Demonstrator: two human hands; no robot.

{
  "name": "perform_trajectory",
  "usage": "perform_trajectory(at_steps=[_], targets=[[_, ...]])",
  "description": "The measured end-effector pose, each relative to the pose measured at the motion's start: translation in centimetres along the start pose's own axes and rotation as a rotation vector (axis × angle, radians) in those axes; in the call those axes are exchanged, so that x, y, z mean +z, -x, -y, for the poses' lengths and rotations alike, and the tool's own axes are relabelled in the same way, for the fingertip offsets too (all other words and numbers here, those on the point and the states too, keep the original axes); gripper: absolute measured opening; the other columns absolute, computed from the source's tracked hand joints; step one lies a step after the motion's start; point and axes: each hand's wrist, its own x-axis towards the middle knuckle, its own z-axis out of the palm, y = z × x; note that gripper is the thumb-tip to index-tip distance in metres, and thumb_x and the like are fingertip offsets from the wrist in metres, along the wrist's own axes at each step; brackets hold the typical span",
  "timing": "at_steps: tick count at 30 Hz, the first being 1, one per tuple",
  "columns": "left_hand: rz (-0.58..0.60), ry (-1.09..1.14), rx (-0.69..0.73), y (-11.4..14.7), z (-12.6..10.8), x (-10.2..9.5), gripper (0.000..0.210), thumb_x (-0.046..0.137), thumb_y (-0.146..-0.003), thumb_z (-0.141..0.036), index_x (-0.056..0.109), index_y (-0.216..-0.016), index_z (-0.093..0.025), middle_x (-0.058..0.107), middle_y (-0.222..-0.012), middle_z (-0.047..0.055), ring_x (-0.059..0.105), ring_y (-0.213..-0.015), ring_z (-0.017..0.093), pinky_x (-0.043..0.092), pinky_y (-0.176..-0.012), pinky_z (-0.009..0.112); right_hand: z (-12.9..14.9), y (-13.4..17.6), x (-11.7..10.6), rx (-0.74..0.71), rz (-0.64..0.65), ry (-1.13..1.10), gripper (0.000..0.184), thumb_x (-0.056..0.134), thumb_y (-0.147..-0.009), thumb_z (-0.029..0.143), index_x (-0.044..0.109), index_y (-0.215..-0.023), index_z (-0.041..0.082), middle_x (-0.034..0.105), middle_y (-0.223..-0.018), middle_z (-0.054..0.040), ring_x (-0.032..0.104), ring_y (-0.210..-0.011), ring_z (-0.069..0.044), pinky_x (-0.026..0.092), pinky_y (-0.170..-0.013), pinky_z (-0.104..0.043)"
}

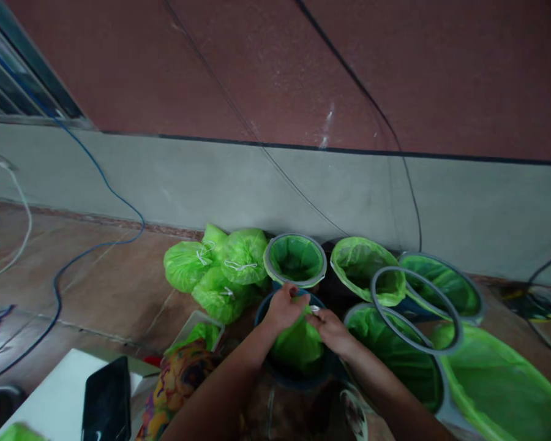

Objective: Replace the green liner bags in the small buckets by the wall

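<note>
A green plastic bag (298,349) with its top gathered sits inside a dark blue bucket (275,373) in front of me. My left hand (286,308) is closed on the gathered top of the bag, from the left. At the same neck, my right hand (331,331) pinches the bag near its white drawstring (313,309). Which fingers hold the string and which hold the plastic, I cannot tell. Just behind stands a bin with a grey ring rim (295,237), lined with green plastic.
Several tied green bags (224,294) lie left against the wall. More lined bins (367,260) stand to the right, a loose grey ring (379,300) across them. A small container (186,331), a black phone-like device (106,398) and a blue cable (57,288) are at left.
</note>
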Motion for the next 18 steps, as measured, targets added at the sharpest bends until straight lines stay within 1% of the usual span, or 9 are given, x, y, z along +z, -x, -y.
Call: perform_trajectory(at_steps=[1, 3, 5, 6, 8, 10, 12, 15, 18], targets=[[0.036, 0.001, 0.074, 0.3, -0.5, -0.5, 0.047, 0.065, -0.077, -0.045, 0.062, -0.113, -0.014, 0.067, -0.103, 0.010, 0.063, -0.097, 0.024, 0.048, -0.089, 0.037, 0.4, 0.0, -0.1, 0.048, -0.012, -0.134, 0.030, 0.066, -0.073, 0.047, 0.061, -0.063, 0.020, 0.063, -0.061, -0.0012, 0.059, -0.059, -0.018, 0.047, -0.061, -0.031], [0.205, 0.017, 0.224, 1.0, -1.2, -1.3, 0.077, 0.074, -0.068, -0.044, 0.049, -0.135, -0.016, 0.059, -0.130, 0.014, 0.055, -0.119, 0.028, 0.042, -0.103, 0.040, 1.4, 0.3, -0.7, 0.149, -0.048, -0.397, 0.032, 0.072, -0.067, 0.050, 0.065, -0.067, 0.019, 0.066, -0.064, -0.0020, 0.060, -0.057, -0.018, 0.048, -0.059, -0.030], [0.395, -0.007, 0.316, 1.5, -1.5, -1.7, 0.097, 0.081, -0.060, -0.038, 0.039, -0.144, -0.016, 0.055, -0.136, 0.015, 0.054, -0.122, 0.030, 0.041, -0.104, 0.040, 2.6, 0.7, -1.4, 0.231, -0.074, -0.593, 0.034, 0.076, -0.064, 0.050, 0.068, -0.074, 0.019, 0.070, -0.070, -0.0038, 0.063, -0.060, -0.018, 0.051, -0.063, -0.031], [0.447, -0.031, 0.331, 1.7, -1.5, -1.7, 0.098, 0.081, -0.059, -0.034, 0.038, -0.145, -0.016, 0.058, -0.133, 0.015, 0.056, -0.118, 0.030, 0.043, -0.102, 0.040, 3.2, 0.9, -1.7, 0.263, -0.079, -0.648, 0.034, 0.077, -0.064, 0.050, 0.069, -0.076, 0.019, 0.071, -0.072, -0.0049, 0.065, -0.061, -0.019, 0.052, -0.065, -0.032], [0.441, -0.085, 0.316, 1.7, -1.3, -1.5, 0.075, 0.072, -0.067, -0.025, 0.048, -0.138, -0.015, 0.066, -0.119, 0.012, 0.062, -0.107, 0.029, 0.047, -0.095, 0.039, 4.1, 1.1, -2.3, 0.291, -0.076, -0.665, 0.036, 0.076, -0.066, 0.051, 0.069, -0.078, 0.018, 0.072, -0.076, -0.0070, 0.067, -0.064, -0.020, 0.053, -0.069, -0.033], [0.361, -0.106, 0.264, 1.4, -1.1, -1.2, 0.041, 0.059, -0.075, -0.019, 0.065, -0.115, -0.015, 0.071, -0.101, 0.009, 0.065, -0.095, 0.025, 0.048, -0.090, 0.036, 4.6, 1.1, -2.8, 0.257, -0.094, -0.561, 0.040, 0.070, -0.071, 0.057, 0.068, -0.079, 0.018, 0.072, -0.079, -0.0088, 0.067, -0.066, -0.022, 0.054, -0.069, -0.035], [0.321, -0.036, 0.179, 1.0, -1.0, -0.9, 0.023, 0.053, -0.077, -0.017, 0.070, -0.092, -0.016, 0.071, -0.087, 0.006, 0.065, -0.087, 0.022, 0.049, -0.085, 0.033, 4.9, 1.1, -3.2, 0.138, -0.182, -0.360, 0.044, 0.065, -0.074, 0.060, 0.068, -0.086, 0.018, 0.072, -0.084, -0.0098, 0.067, -0.072, -0.023, 0.054, -0.072, -0.038], [0.338, 0.140, 0.011, 0.8, -1.0, -0.6, 0.018, 0.054, -0.080, -0.025, 0.068, -0.081, -0.016, 0.068, -0.075, 0.003, 0.063, -0.076, 0.020, 0.051, -0.075, 0.031, 5.2, 1.4, -3.6, -0.147, -0.278, -0.002, 0.058, 0.070, -0.071, 0.055, 0.062, -0.116, 0.020, 0.066, -0.115, -0.0106, 0.063, -0.105, -0.027, 0.048, -0.094, -0.042], [0.319, 0.236, -0.102, 0.8, -1.4, -0.4, 0.021, 0.054, -0.081, -0.030, 0.066, -0.077, -0.013, 0.065, -0.069, 0.002, 0.061, -0.068, 0.017, 0.050, -0.069, 0.030, 4.9, 1.8, -3.5, -0.353, -0.108, 0.209, 0.077, 0.077, -0.067, 0.045, 0.050, -0.136, 0.024, 0.052, -0.139, -0.0087, 0.048, -0.128, -0.028, 0.035, -0.109, -0.043]])
